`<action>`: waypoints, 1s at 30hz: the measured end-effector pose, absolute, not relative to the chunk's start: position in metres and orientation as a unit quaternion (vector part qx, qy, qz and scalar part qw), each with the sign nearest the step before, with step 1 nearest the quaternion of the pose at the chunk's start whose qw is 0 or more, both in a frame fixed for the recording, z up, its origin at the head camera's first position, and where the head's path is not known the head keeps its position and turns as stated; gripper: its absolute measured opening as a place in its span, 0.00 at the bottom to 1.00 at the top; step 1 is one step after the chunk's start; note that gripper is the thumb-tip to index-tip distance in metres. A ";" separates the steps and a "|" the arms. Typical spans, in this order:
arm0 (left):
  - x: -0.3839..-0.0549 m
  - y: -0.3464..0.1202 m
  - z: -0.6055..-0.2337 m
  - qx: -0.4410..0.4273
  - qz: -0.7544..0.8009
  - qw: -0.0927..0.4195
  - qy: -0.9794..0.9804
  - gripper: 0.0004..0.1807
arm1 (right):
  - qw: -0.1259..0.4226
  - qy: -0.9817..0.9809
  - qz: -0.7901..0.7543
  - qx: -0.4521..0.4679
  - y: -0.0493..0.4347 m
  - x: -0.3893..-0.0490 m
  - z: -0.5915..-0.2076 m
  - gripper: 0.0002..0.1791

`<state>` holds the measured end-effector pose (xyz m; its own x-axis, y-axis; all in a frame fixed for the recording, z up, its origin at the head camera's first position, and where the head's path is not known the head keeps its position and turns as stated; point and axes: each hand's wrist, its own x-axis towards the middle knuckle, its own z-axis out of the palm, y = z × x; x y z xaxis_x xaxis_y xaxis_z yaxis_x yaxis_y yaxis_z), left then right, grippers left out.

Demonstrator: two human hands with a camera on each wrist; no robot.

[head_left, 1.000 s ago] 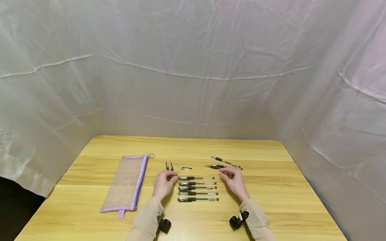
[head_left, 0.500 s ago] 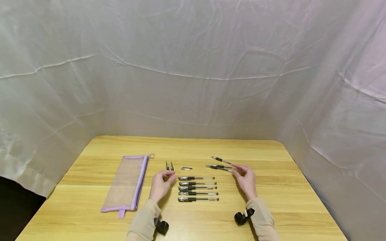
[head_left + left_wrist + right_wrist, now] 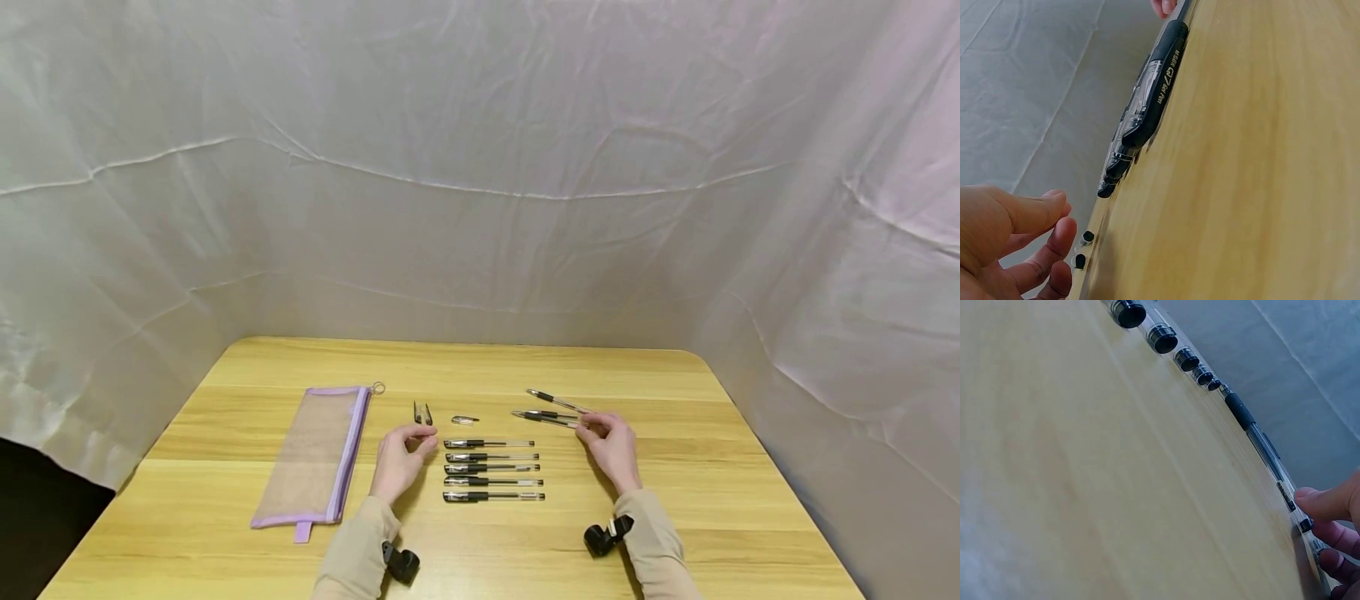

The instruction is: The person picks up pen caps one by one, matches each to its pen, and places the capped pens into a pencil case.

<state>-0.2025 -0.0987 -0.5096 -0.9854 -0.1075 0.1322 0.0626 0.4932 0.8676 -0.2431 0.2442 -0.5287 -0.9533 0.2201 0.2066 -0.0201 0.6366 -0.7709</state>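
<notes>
In the head view my right hand (image 3: 611, 450) is at the rear end of an uncapped gel pen (image 3: 555, 421), lowest of the loose group on the right. The right wrist view has the thumb (image 3: 1322, 503) against the clear barrel and the fingers behind it, pinching it. My left hand (image 3: 401, 458) holds nothing; its fingers are loosely bent, left of a column of capped pens (image 3: 491, 481). Just beyond that hand lie two pen caps (image 3: 422, 413) side by side. A third pen cap (image 3: 464, 420) lies to their right.
A purple mesh zip pouch (image 3: 311, 458) lies flat on the left of the wooden table (image 3: 480, 558). Another uncapped pen (image 3: 555, 400) slants behind the one at my right hand. Grey cloth (image 3: 480, 250) hangs around the table's back and sides.
My right hand has moved right, from beside the capped pens to the rear end of the loose pens. My left hand has drawn back slightly from the top capped pen.
</notes>
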 end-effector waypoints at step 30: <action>-0.202 -0.099 -0.511 0.005 -0.503 0.088 -0.860 0.08 | 0.136 -0.914 0.382 -0.020 0.244 -0.241 -0.528 0.04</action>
<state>-0.2017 -0.0993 -0.5106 -0.9844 -0.0966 0.1473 0.0809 0.4946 0.8653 -0.2408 0.2440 -0.5285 -0.9620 0.1408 0.2340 -0.0674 0.7079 -0.7031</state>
